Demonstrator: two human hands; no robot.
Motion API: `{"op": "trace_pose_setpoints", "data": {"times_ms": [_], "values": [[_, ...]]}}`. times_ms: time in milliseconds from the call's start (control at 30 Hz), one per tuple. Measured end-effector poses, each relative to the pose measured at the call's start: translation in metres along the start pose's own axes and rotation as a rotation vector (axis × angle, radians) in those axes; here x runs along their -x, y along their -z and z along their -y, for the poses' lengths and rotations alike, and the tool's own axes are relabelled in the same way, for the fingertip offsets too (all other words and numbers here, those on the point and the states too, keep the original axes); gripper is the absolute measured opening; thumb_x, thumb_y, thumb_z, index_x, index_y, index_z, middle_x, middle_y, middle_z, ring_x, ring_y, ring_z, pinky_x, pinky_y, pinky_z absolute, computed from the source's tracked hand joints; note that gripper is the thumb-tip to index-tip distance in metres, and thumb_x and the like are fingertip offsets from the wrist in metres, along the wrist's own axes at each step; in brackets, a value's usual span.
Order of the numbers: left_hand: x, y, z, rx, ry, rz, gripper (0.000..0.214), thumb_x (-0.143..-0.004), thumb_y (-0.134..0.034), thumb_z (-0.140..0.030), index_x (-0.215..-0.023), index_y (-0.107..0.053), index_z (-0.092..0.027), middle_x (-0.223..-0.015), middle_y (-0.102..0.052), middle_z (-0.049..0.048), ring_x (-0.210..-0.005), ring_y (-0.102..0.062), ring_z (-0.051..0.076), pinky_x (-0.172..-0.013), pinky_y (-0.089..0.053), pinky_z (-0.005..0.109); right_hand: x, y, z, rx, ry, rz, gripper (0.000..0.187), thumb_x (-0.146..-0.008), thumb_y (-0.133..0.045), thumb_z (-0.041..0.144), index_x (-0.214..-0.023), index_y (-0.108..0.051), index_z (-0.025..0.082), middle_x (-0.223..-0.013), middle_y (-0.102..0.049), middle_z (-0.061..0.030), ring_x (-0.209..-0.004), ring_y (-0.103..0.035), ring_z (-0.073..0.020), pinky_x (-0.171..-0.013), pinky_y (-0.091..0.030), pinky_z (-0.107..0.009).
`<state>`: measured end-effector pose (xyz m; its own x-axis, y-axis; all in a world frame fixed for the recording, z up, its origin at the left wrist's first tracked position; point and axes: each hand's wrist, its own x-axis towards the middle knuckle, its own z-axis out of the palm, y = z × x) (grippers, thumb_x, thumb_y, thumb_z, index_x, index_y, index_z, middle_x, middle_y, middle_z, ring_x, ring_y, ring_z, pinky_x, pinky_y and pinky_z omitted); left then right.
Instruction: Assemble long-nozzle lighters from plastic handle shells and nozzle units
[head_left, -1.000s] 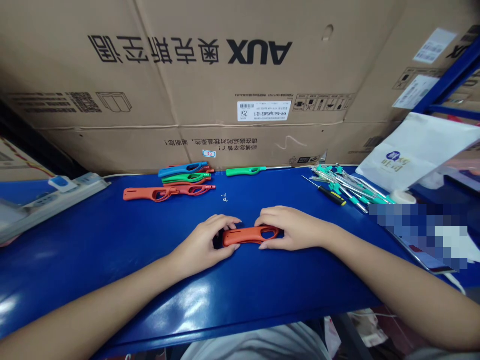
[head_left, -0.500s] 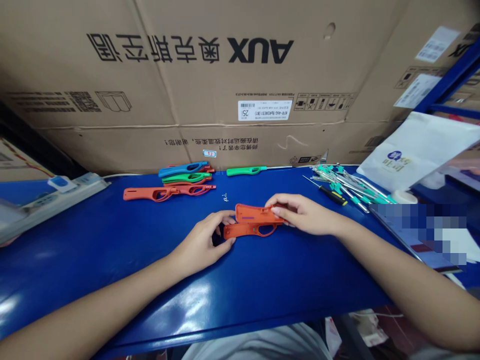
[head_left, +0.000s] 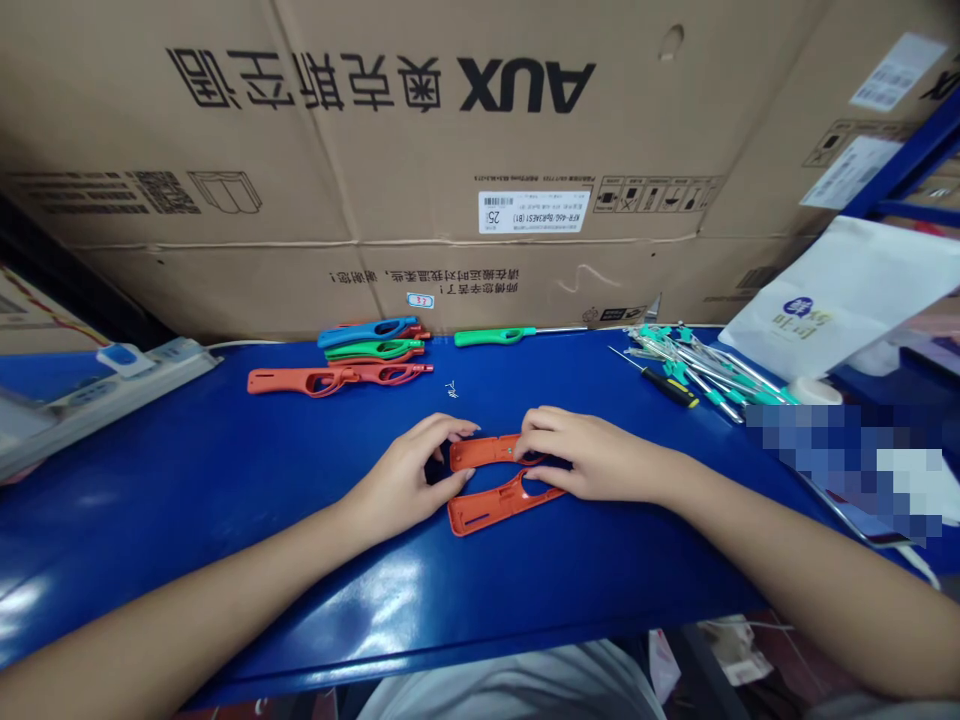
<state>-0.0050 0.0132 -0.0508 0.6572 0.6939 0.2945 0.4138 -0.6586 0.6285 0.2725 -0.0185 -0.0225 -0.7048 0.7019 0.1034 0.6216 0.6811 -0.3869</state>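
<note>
Two orange gas lighter casing halves lie on the blue tabletop, inner sides up. My left hand (head_left: 416, 462) has its thumb and fingers around the left end of the farther casing half (head_left: 480, 453). The nearer casing half (head_left: 484, 507) rests at a slant just in front of it. My right hand (head_left: 581, 452) covers the right ends of both halves. Its fingertips reach the farther half near the trigger guard, while its thumb lies by the guard opening of the nearer one. Whatever is under the right palm is hidden.
Blue, green and orange casings (head_left: 371, 350) lie at the back left. Behind my hands are a green lighter (head_left: 491, 337) with a metal tube, a screwdriver (head_left: 667, 388) and a heap of metal tubes (head_left: 705, 365). A power strip (head_left: 165, 365) sits left; a cardboard wall (head_left: 405, 210) stands behind.
My right hand has brought one casing half from behind the other to the near side and laid it on the table. Its fingers have shifted to the farther half. My left hand has barely moved.
</note>
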Motion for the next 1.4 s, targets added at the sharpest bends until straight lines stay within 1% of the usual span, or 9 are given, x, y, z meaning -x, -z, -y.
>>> {"op": "trace_pose_setpoints", "data": {"times_ms": [133, 267, 467, 600, 733, 800, 933, 1200, 1400], "values": [[0.000, 0.001, -0.003, 0.011, 0.005, 0.025, 0.034, -0.092, -0.063, -0.022, -0.126, -0.060, -0.021, -0.122, -0.064, 0.0078, -0.103, -0.063, 0.020, -0.084, -0.055, 0.033, -0.001, 0.002, -0.006, 0.126, 0.004, 0.034, 0.012, -0.098, -0.060, 0.029, -0.105, -0.064, 0.019, -0.107, -0.063, -0.0078, -0.097, -0.058, -0.0229, -0.080, -0.048, -0.036], [0.002, 0.004, -0.009, -0.016, -0.045, 0.041, 0.029, -0.096, -0.063, -0.030, -0.123, -0.061, -0.021, -0.124, -0.064, 0.0087, -0.114, -0.059, 0.023, -0.100, -0.051, 0.041, 0.000, 0.006, -0.005, 0.151, 0.029, 0.059, 0.010, -0.099, -0.057, 0.026, -0.101, -0.065, 0.019, -0.099, -0.065, -0.0067, -0.094, -0.057, -0.0220, -0.078, -0.047, -0.034], [0.005, 0.008, -0.014, -0.067, -0.189, 0.170, 0.043, -0.090, -0.068, -0.027, -0.132, -0.059, -0.023, -0.132, -0.065, 0.0081, -0.125, -0.057, 0.025, -0.110, -0.044, 0.045, 0.001, 0.008, -0.001, 0.171, 0.041, 0.070, 0.013, -0.100, -0.055, 0.025, -0.103, -0.066, 0.019, -0.097, -0.066, -0.0067, -0.093, -0.058, -0.0221, -0.078, -0.048, -0.035], [0.006, 0.008, -0.010, -0.118, -0.165, 0.192, 0.038, -0.093, -0.061, -0.021, -0.130, -0.062, -0.026, -0.133, -0.066, 0.0061, -0.124, -0.059, 0.025, -0.110, -0.043, 0.044, 0.002, 0.019, -0.011, 0.139, 0.007, -0.031, 0.023, -0.100, -0.057, 0.040, -0.108, -0.066, 0.021, -0.107, -0.067, -0.0078, -0.098, -0.062, -0.0221, -0.082, -0.050, -0.035], [0.006, 0.008, -0.007, -0.131, -0.160, 0.187, 0.036, -0.095, -0.057, -0.021, -0.130, -0.062, -0.027, -0.131, -0.067, 0.0047, -0.122, -0.060, 0.023, -0.109, -0.043, 0.043, 0.015, 0.045, -0.046, 0.368, -0.361, -0.292, 0.026, -0.100, -0.052, 0.041, -0.107, -0.067, 0.022, -0.112, -0.068, -0.0105, -0.109, -0.062, -0.0278, -0.094, -0.048, -0.040], [0.005, 0.009, -0.006, -0.139, -0.164, 0.188, 0.036, -0.095, -0.057, -0.020, -0.131, -0.061, -0.027, -0.132, -0.067, 0.0051, -0.122, -0.059, 0.024, -0.109, -0.042, 0.043, 0.028, 0.058, -0.071, 0.466, -0.669, -0.334, 0.025, -0.097, -0.051, 0.038, -0.107, -0.067, 0.021, -0.114, -0.066, -0.0128, -0.108, -0.063, -0.0298, -0.093, -0.048, -0.041], [0.004, 0.009, -0.008, -0.149, -0.171, 0.181, 0.032, -0.100, -0.054, -0.023, -0.131, -0.062, -0.026, -0.131, -0.067, 0.0057, -0.122, -0.059, 0.023, -0.108, -0.043, 0.043, 0.055, 0.073, -0.115, 0.530, -0.998, -0.365, 0.033, -0.088, -0.057, 0.030, -0.112, -0.064, 0.009, -0.105, -0.062, -0.0238, -0.098, -0.063, -0.0392, -0.081, -0.049, -0.048], [0.005, 0.012, -0.011, -0.153, -0.244, 0.239, 0.041, -0.099, -0.059, -0.033, -0.139, -0.058, -0.026, -0.143, -0.061, 0.0074, -0.135, -0.053, 0.026, -0.116, -0.041, 0.045, 0.075, 0.079, -0.145, 0.506, -1.237, -0.280, 0.043, -0.083, -0.063, 0.035, -0.120, -0.061, 0.015, -0.113, -0.064, -0.0199, -0.104, -0.064, -0.0341, -0.080, -0.050, -0.040], [0.004, 0.012, -0.009, -0.167, -0.288, 0.321, 0.053, -0.095, -0.064, -0.034, -0.146, -0.052, -0.028, -0.152, -0.054, 0.0060, -0.142, -0.048, 0.026, -0.120, -0.040, 0.046, 0.084, 0.088, -0.153, 0.416, -1.369, -0.088, 0.023, -0.072, -0.071, 0.031, -0.092, -0.070, 0.019, -0.093, -0.073, -0.0143, -0.086, -0.069, -0.0315, -0.067, -0.050, -0.037]]}}
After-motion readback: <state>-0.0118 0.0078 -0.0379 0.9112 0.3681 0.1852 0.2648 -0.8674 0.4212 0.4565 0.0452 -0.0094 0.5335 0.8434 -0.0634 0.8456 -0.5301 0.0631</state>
